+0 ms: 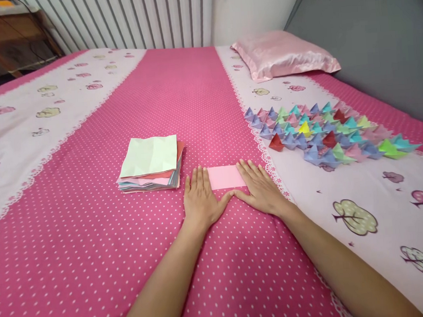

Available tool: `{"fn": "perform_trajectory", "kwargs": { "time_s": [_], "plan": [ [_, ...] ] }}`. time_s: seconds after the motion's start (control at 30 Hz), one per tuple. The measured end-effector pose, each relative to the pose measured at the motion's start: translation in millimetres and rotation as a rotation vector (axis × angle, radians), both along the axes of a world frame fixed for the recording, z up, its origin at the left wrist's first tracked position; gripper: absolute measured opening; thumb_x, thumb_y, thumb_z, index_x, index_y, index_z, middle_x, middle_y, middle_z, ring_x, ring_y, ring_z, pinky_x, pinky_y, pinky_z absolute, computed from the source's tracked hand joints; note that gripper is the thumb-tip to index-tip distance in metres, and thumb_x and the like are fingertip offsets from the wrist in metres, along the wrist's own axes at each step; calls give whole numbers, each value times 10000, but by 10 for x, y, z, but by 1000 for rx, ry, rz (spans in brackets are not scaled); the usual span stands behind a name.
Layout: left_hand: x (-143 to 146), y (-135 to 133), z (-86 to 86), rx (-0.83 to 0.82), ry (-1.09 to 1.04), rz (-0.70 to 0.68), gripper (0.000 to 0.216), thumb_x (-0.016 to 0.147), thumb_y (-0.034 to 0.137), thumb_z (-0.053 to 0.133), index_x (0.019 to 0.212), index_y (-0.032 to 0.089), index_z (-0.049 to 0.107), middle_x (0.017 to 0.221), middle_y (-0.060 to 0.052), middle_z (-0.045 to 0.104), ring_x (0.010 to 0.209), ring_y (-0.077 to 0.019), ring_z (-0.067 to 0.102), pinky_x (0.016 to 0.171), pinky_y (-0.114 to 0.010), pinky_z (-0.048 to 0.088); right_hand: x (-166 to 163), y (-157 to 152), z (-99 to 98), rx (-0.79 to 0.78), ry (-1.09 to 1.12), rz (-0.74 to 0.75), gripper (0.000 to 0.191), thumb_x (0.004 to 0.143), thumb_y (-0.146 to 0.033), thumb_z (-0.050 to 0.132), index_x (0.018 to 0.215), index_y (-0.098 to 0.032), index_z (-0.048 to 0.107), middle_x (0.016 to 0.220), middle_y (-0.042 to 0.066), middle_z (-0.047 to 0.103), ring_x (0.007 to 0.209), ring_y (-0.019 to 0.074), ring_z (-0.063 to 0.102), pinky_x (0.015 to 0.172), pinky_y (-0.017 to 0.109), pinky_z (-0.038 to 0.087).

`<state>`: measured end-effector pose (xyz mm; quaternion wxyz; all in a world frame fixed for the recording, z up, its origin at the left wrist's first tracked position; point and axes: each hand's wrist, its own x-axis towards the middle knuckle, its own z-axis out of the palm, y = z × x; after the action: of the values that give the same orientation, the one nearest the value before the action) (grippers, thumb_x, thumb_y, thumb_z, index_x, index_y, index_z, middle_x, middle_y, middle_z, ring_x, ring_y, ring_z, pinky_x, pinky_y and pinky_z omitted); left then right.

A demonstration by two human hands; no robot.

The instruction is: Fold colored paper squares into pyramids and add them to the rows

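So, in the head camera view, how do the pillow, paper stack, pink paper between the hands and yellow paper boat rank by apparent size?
Largest to smallest:
1. Pillow
2. Paper stack
3. Pink paper, its ends seemingly under the left hand and right hand
4. Yellow paper boat

I see from my end a plain pink paper rectangle [226,177] lying flat on the bed [192,96], wider than deep. Its left end meets my left fingers [200,179], its right end my right fingers [252,169]; the stretch between them shows smooth and uncovered.
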<state>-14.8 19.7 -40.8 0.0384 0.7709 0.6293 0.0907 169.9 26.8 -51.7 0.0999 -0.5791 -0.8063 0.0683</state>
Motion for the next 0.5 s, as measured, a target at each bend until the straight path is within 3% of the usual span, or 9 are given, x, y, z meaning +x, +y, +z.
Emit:
{"fn": "perform_trajectory", "kwargs": {
  "time_s": [0.23, 0.5],
  "plan": [
    [-58, 65, 18, 75, 70, -18, 928, 774, 666, 268, 1368, -46, 254, 1425, -232, 285, 1340, -320, 225, 1092, -459, 137, 16, 78, 111, 9, 108, -24, 726, 789, -462, 473, 1398, -122, 271, 1473, 113, 253, 1355, 281, 197, 1105, 443, 138],
    [-69, 157, -10, 137, 70, -19, 983, 727, 687, 262, 1355, -70, 267, 1403, -250, 321, 1318, -344, 261, 1075, -470, 170, 37, 116, 179, 59, 168, -38, 650, 805, -355, 455, 1395, -145, 278, 1466, 94, 278, 1351, 246, 214, 1106, 432, 146]
  ]
}}
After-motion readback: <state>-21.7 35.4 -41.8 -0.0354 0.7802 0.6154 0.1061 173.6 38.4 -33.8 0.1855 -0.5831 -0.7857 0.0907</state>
